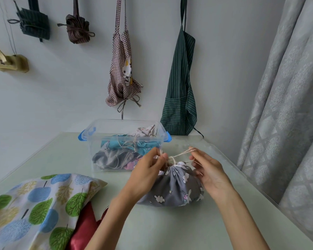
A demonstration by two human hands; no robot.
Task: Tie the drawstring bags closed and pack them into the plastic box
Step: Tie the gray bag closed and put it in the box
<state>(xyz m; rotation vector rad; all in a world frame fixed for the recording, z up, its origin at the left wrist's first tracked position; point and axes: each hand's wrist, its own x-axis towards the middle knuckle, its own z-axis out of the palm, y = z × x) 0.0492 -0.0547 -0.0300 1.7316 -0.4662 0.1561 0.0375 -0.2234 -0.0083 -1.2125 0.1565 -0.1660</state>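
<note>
A grey drawstring bag (173,188) with white and pink prints lies on the pale green table (170,228), its mouth gathered toward the box. My left hand (146,170) pinches one end of the cream drawstring (179,156) at the left of the gathered mouth. My right hand (208,170) pinches the other end at the right, and the cord runs taut between them. Just behind stands the clear plastic box (98,134) with blue latches, holding several tied bags in teal, grey, white and pink.
A large tree-print bag (38,201) and a red bag (83,231) lie at the front left. Aprons and bundled cloths hang on the wall behind. A grey curtain (285,105) hangs along the table's right edge.
</note>
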